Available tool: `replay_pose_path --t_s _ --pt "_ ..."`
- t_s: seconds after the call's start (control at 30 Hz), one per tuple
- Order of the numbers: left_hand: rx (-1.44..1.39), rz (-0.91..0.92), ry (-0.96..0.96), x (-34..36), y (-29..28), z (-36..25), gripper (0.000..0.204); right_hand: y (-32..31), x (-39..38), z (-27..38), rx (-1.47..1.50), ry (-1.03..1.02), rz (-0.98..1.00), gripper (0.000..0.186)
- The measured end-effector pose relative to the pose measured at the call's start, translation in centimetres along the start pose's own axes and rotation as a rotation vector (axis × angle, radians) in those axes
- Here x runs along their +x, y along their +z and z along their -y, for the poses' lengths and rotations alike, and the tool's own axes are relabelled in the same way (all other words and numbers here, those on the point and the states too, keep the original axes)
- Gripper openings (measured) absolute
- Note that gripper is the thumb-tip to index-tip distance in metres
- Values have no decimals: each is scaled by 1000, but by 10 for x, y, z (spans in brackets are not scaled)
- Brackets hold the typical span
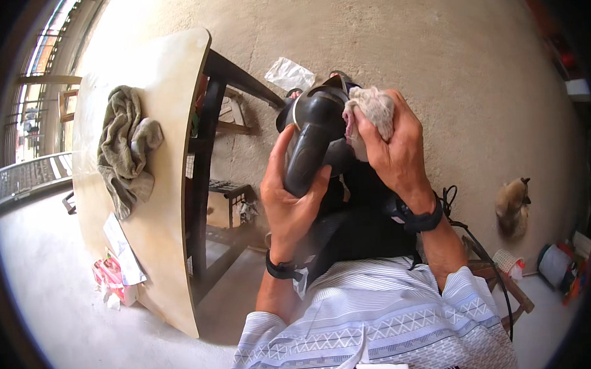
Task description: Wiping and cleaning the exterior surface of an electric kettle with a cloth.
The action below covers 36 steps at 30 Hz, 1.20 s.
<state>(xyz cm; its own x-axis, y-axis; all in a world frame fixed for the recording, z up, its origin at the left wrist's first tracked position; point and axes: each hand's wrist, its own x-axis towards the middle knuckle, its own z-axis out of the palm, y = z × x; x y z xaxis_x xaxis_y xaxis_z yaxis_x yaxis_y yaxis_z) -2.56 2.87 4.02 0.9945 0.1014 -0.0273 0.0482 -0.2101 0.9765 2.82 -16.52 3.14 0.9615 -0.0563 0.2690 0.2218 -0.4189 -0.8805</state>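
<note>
In the head view, I cannot see the far side of the black rounded object, so what kind of thing it is escapes me. The tips of the left hand are partly lost against it, and the palm of the right hand is covered by a pale, bunched cloth. The person's feet barely show past the object, and the clutter beyond the right hand, out by the rim, is cut off in the dark edge.

I read the left hand as spread part way, thumb and fingers on either side of the object's thick tubular part, which points down into its palm. The right hand is curled tightly around the cloth, thumb on the near side; the cloth meets the object's right side, though how hard it presses I can't tell. So the object sits ahead of the left hand and just left of the right.

Well left of the left hand, I have a table with a crumpled olive towel. A small animal is on the floor, right of the right hand.
</note>
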Motion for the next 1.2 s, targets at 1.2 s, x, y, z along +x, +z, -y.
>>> replay_pose_path --t_s 1.2 --pt "-708 145 -104 23 -3 -6 82 -4 21 14 124 -141 -72 35"
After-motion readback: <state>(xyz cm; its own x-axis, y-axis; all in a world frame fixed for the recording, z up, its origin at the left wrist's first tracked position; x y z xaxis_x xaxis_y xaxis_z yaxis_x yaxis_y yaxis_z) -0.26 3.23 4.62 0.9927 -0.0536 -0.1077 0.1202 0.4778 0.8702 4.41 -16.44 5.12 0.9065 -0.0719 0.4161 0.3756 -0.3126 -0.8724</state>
